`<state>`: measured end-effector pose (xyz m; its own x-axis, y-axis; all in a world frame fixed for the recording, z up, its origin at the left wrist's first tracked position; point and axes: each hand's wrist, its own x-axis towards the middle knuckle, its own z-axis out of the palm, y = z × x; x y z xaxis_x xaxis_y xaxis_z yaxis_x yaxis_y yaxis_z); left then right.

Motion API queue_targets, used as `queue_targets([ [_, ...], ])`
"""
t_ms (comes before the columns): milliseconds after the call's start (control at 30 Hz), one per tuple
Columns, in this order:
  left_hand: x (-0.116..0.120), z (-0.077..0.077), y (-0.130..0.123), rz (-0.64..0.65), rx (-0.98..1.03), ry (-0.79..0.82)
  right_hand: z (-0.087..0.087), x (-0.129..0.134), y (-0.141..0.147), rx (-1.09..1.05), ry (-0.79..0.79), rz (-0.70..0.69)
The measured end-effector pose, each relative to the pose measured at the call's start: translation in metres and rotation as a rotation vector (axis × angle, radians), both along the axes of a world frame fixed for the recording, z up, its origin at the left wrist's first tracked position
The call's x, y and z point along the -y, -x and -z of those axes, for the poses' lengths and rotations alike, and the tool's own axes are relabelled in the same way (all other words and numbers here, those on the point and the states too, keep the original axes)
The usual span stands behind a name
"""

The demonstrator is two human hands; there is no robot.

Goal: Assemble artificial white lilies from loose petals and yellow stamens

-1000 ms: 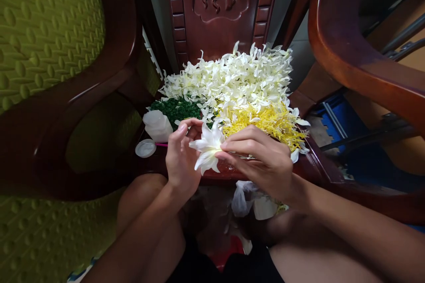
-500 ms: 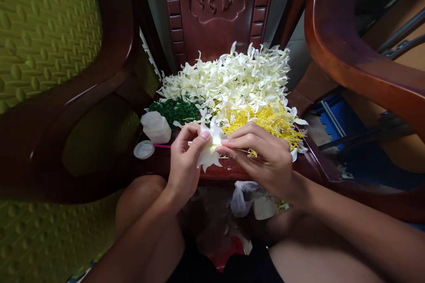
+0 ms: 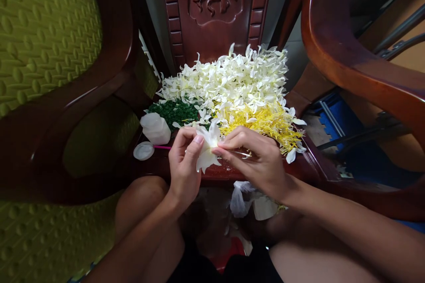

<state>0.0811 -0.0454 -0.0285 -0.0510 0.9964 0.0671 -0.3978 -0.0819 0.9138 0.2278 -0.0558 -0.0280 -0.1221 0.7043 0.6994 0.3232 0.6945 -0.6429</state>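
Observation:
My left hand (image 3: 186,163) pinches a white flower (image 3: 207,157) by its left side, thumb and fingers on the petals. My right hand (image 3: 259,157) has its thumb and index finger pressed together at the flower's centre; what lies between those fingertips is too small to make out. Behind the hands, a large heap of white petals (image 3: 229,77) covers the back of the wooden seat. Yellow stamens (image 3: 268,124) are piled in front of it at the right, and small dark green pieces (image 3: 174,111) at the left.
A white container (image 3: 155,128) stands left of my left hand, beside a round lid (image 3: 144,151) with a pink stick (image 3: 162,147). Below the seat edge hang a plastic bag (image 3: 241,199) and a pale object. Wooden armrests (image 3: 361,66) curve round both sides.
My right hand has shifted slightly left, its fingertips still at the flower's centre. The flower has turned a little, and my left thumb has moved slightly on it.

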Motion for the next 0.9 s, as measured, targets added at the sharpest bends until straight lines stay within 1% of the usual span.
queue_targets([
  [100,-0.003,-0.001,0.0,0.081,0.11,0.093,0.002,-0.003,-0.002,0.012,-0.041,-0.017],
  [167,-0.007,-0.002,-0.001,0.076,0.162,0.147,0.002,-0.005,-0.004,-0.004,-0.08,-0.002],
  [233,-0.011,-0.001,-0.002,0.071,0.145,0.211,0.001,-0.006,-0.007,-0.035,-0.116,0.017],
  [267,-0.012,-0.001,-0.003,0.101,0.117,0.255,0.0,-0.007,-0.008,-0.046,-0.132,0.013],
  [333,-0.013,-0.001,-0.004,0.206,0.064,0.323,-0.001,-0.007,-0.009,-0.046,-0.152,-0.006],
  [400,-0.013,-0.001,-0.004,0.264,0.064,0.345,-0.003,-0.006,-0.009,-0.032,-0.154,-0.022],
  [467,-0.012,-0.001,-0.003,0.249,0.09,0.34,-0.004,-0.007,-0.01,-0.017,-0.146,-0.02],
  [533,-0.011,0.0,-0.001,0.198,0.086,0.34,-0.004,-0.008,-0.013,-0.013,-0.166,-0.01],
  [633,-0.01,0.004,0.005,0.15,0.033,0.342,-0.005,-0.01,-0.021,0.004,-0.305,0.037],
  [733,-0.009,0.006,0.007,0.183,0.032,0.336,-0.006,-0.01,-0.028,0.044,-0.433,0.084],
  [800,-0.008,0.005,0.005,0.203,0.062,0.32,-0.008,-0.009,-0.029,0.07,-0.428,0.102],
  [900,-0.008,0.003,0.001,0.203,0.068,0.318,-0.012,-0.006,-0.028,0.143,-0.351,0.116],
])
